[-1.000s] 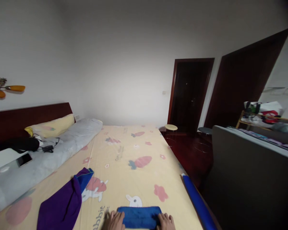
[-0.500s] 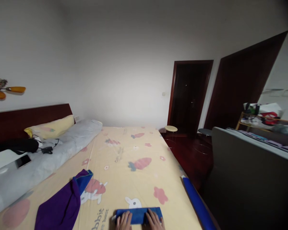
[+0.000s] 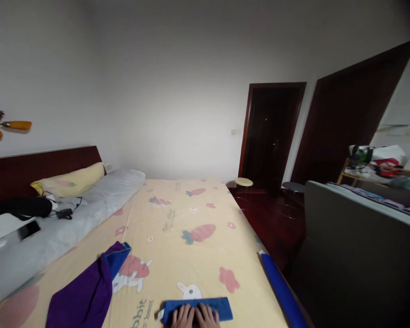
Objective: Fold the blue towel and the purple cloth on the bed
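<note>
A small folded blue towel (image 3: pixel 222 307) lies on the yellow cartoon-print bed sheet (image 3: pixel 177 228) at the near edge of the bed. My left hand (image 3: pixel 182 316) and my right hand (image 3: pixel 207 316) rest side by side on top of it, fingers flat and pressing down near its middle. Only the fingers show; the rest of both hands is cut off by the bottom of the picture. A purple and blue cloth (image 3: pixel 89 291) lies crumpled on the sheet to the left of my hands.
A grey bolster (image 3: pixel 71 223), a yellow pillow (image 3: pixel 71 180), a phone (image 3: pixel 29 230) and a charger (image 3: pixel 64 212) lie by the dark headboard. A blue roll (image 3: pixel 282 289) runs along the bed's right edge. Right of it are a dark panel (image 3: pixel 355 255), stools and open doorways.
My hands have slid from the towel's two ends to its middle, now side by side. The towel looks narrower than a second ago.
</note>
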`<state>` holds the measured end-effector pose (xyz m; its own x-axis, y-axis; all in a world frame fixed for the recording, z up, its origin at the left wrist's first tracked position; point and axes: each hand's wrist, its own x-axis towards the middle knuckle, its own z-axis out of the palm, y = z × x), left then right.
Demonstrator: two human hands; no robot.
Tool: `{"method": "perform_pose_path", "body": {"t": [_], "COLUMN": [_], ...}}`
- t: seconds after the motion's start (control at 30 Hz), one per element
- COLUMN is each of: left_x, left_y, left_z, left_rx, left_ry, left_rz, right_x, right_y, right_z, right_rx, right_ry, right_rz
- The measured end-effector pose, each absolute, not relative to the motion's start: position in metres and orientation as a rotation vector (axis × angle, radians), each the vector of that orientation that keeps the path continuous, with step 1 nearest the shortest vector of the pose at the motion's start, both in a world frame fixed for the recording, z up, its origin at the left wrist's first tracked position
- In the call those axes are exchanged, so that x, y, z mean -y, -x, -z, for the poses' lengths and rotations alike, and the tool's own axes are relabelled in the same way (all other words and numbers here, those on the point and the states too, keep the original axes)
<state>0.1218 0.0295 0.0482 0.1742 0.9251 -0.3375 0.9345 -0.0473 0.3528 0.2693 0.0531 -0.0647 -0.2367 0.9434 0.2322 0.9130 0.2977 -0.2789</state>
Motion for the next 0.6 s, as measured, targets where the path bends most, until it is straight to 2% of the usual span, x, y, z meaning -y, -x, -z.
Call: {"method": "perform_pose_path", "body": {"t": [0.2,0.33,0.6], "left_x": [-0.029,-0.027,-0.041], "left_y": [-0.076,-0.042,-0.051], "left_z": [-0.043,-0.029,-0.033], "left_rx": [-1.888,-1.941,-1.959], "left_ry": [-2.040,-2.116,-2.078], "left_rz": [0.040,0.002,0.000], "right_x": [-0.055,-0.047,-0.048], "right_y": [-0.325,-0.361,-0.345], "right_z": [0.071,0.055,0.033], "right_rx": [2.119,2.063,1.974], "right_ry": [1.877,1.918,1.946], "right_rz": [0.043,-0.017,-0.040]}}
